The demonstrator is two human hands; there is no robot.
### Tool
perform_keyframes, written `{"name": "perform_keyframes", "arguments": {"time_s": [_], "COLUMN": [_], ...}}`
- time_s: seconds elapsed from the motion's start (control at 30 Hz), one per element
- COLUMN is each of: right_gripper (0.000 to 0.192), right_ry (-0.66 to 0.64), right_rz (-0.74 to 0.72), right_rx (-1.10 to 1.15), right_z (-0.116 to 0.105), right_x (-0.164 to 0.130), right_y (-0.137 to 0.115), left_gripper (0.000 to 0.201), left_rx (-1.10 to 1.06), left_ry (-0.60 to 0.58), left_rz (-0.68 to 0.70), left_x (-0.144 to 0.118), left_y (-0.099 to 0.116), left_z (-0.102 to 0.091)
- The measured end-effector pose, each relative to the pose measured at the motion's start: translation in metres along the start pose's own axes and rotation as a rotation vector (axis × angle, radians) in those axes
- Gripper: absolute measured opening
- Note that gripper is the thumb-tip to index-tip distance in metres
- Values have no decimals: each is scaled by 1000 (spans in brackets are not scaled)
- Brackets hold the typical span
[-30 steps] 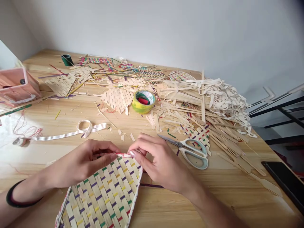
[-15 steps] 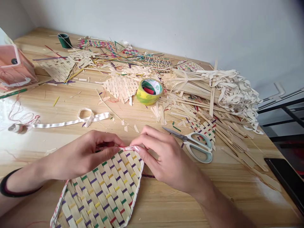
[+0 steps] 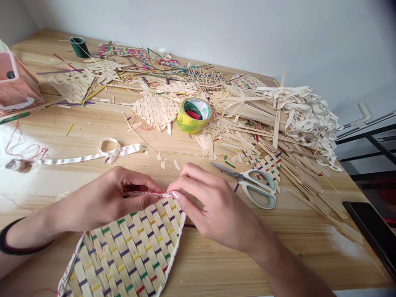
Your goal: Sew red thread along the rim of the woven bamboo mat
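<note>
A woven bamboo mat (image 3: pixel 130 251) with purple, yellow, green and red accents and a white ribbon border lies on the wooden table (image 3: pixel 216 264) in front of me. My left hand (image 3: pixel 108 200) pinches the mat's far edge from the left. My right hand (image 3: pixel 210 206) pinches the same edge at the top corner, fingertips on the white edging with red thread. The two hands nearly touch at that corner.
Scissors (image 3: pixel 253 187) lie just right of my right hand. A yellow tape roll (image 3: pixel 194 115) stands farther back amid loose bamboo strips and woven pieces (image 3: pixel 154 109). A white ribbon (image 3: pixel 102 152) lies at left, a pink box (image 3: pixel 15 82) far left, a dark phone (image 3: pixel 371 231) at the right edge.
The view has tilted down and the mat shifted slightly left. Both hands stay pinched on the mat's top edge.
</note>
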State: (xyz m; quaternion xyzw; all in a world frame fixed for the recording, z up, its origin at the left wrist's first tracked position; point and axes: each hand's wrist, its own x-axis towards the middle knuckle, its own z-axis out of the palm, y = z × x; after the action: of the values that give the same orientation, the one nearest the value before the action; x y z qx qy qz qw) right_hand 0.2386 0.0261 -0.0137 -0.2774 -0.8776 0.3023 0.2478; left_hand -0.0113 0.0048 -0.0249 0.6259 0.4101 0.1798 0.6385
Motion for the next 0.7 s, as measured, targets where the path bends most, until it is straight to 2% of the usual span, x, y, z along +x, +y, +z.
{"name": "perform_keyframes", "arguments": {"time_s": [0.23, 0.5, 0.7], "right_gripper": [17, 10, 10], "right_ry": [-3, -28, 5], "right_rz": [18, 123, 158], "right_rx": [17, 229, 251], "right_z": [2, 0, 5], "right_x": [0, 1, 1], "right_y": [3, -3, -1], "left_gripper": [31, 30, 40], "left_rx": [35, 83, 73], "left_ry": [10, -6, 19], "left_rz": [-24, -21, -5], "left_x": [0, 0, -1], "left_y": [3, 3, 4], "left_z": [-2, -1, -2]}}
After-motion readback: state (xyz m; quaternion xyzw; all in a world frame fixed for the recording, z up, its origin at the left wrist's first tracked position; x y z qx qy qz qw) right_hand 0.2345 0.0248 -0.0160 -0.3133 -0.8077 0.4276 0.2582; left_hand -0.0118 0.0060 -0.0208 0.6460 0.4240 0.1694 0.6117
